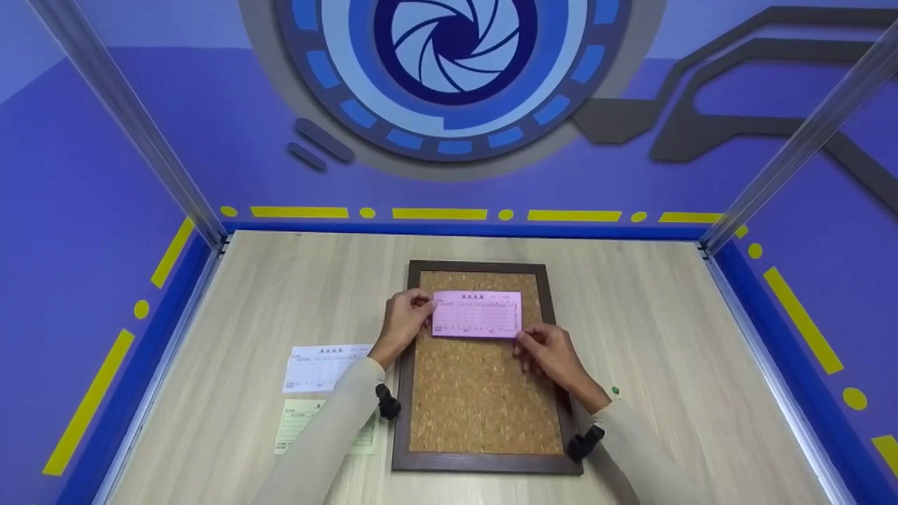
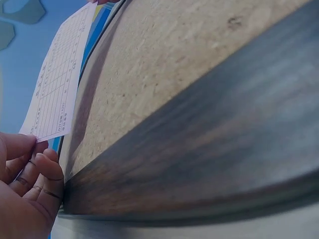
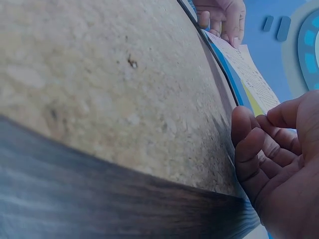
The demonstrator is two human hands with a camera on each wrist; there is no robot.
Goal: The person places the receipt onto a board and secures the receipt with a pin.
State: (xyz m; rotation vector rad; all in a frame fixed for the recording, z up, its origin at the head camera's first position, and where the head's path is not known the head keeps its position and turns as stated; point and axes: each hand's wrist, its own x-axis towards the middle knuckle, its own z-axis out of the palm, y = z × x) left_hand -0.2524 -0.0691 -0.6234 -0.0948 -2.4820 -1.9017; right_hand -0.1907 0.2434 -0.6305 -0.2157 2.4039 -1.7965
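Note:
Both hands hold a pink printed form [image 1: 477,314] over the upper part of a cork board [image 1: 484,400] with a dark wooden frame [image 1: 484,463]. My left hand [image 1: 405,321] pinches its left edge between thumb and fingers. At its lower right corner, my right hand [image 1: 553,353] pinches the paper. In the left wrist view the form [image 2: 60,74] stands off the cork surface, its far end held by the other hand. The right wrist view shows the right hand [image 3: 279,159] with thumb against forefinger at the paper's corner.
Left of the board lie a white form [image 1: 316,368] and, nearer, a green form [image 1: 298,421], both partly covered by the left sleeve. A tiny green object [image 1: 615,390] lies right of the board. Blue patterned walls [image 1: 140,210] enclose the wooden table [image 1: 666,315].

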